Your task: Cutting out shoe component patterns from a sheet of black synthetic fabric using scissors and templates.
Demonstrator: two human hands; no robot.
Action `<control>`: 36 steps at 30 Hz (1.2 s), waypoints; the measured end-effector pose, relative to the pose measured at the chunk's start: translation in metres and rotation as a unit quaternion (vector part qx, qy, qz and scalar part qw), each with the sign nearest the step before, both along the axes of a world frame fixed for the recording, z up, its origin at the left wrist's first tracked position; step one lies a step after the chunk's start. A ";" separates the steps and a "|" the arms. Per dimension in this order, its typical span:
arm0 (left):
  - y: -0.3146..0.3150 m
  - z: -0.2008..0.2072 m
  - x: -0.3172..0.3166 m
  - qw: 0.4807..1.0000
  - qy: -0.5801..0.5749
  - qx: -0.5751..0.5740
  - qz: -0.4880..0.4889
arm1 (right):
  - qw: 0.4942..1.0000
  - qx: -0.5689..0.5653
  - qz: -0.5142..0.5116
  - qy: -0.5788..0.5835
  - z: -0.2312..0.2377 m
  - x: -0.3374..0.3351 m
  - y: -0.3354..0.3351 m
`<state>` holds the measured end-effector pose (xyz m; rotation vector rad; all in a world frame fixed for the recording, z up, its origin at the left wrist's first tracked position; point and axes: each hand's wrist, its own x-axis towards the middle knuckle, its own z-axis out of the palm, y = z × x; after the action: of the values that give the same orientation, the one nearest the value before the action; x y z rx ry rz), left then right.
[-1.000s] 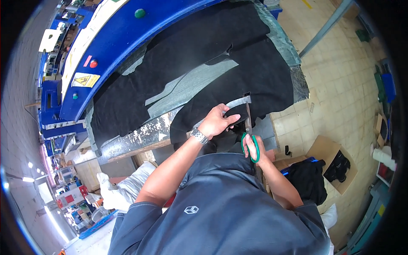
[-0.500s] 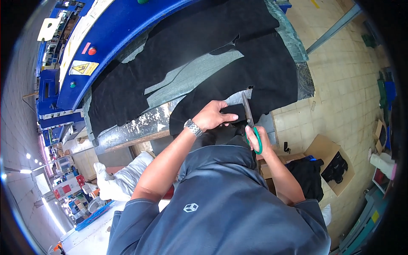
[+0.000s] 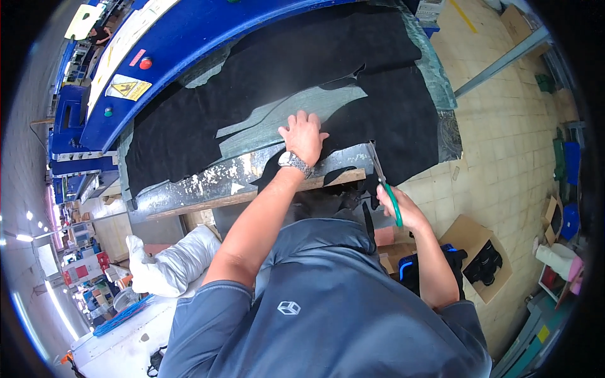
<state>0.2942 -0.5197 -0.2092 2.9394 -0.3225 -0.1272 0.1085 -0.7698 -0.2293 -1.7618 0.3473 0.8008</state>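
The left hand lies flat and spread, fingers extended, pressing down on the black material where it meets the near edge of the cutting table; a metal wristwatch sits on that wrist. The right hand is clenched around the green handles of a pair of scissors, whose blades point up and away from the person toward the edge of the black sheet at the table's near right corner. The black material spreads across most of the tabletop, with a grey-green bare patch of the surface showing just beyond the left hand's fingers. Beyond the table stands a blue machine with a red button and a yellow warning label. To the right, on the tiled floor, an open cardboard box holds dark pieces. At lower left a white bundled sack lies beside the table.
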 end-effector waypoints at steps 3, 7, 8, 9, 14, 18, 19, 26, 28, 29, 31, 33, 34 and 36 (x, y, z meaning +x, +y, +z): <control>0.006 0.001 0.005 1.000 0.015 -0.022 -0.013 | 0.999 0.034 -0.005 0.015 0.014 0.021 0.009; 0.012 0.018 0.017 0.982 0.150 -0.093 -0.059 | 0.998 0.055 -0.013 0.036 0.008 0.029 0.006; 0.014 0.029 0.017 0.958 0.222 -0.175 -0.047 | 0.998 0.059 -0.017 0.034 0.012 0.029 0.006; 0.015 0.040 0.017 0.921 0.293 -0.254 -0.035 | 0.998 0.058 -0.017 0.036 0.011 0.029 0.005; 0.023 0.033 0.019 0.816 0.381 -0.424 0.096 | 0.968 0.231 -0.025 0.093 0.010 0.039 0.012; 0.018 0.039 0.019 0.753 0.489 -0.436 0.065 | 0.932 0.341 -0.069 0.104 0.010 0.056 0.026; 0.017 0.043 0.020 0.762 0.514 -0.393 -0.001 | 0.929 0.350 -0.081 0.088 0.011 0.062 0.031; 0.030 0.039 0.039 0.833 0.467 -0.292 -0.057 | 0.968 0.222 -0.116 0.009 0.029 0.072 0.056; 0.023 0.051 0.028 0.880 0.400 -0.249 -0.055 | 0.965 0.248 -0.085 -0.018 0.038 0.072 0.052; 0.015 0.060 0.027 0.919 0.329 -0.207 -0.058 | 0.970 0.232 -0.069 0.020 0.027 0.072 0.046; 0.019 0.030 0.012 0.940 0.208 -0.265 -0.063 | 0.959 0.269 -0.040 0.083 0.029 0.077 0.048; 0.018 0.035 0.001 0.952 0.180 -0.232 -0.082 | 0.951 0.283 -0.063 0.102 0.022 0.075 0.050; 0.016 0.039 -0.001 0.954 0.228 -0.180 -0.072 | 0.942 0.304 -0.083 0.113 0.011 0.074 0.051; 0.012 0.048 -0.009 0.948 0.236 -0.182 -0.107 | 0.943 0.301 -0.096 0.106 0.003 0.074 0.047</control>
<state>0.2849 -0.5082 -0.1612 2.4037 -0.5209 -0.7063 0.1830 -0.7232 -0.2265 -1.0571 0.3625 0.8477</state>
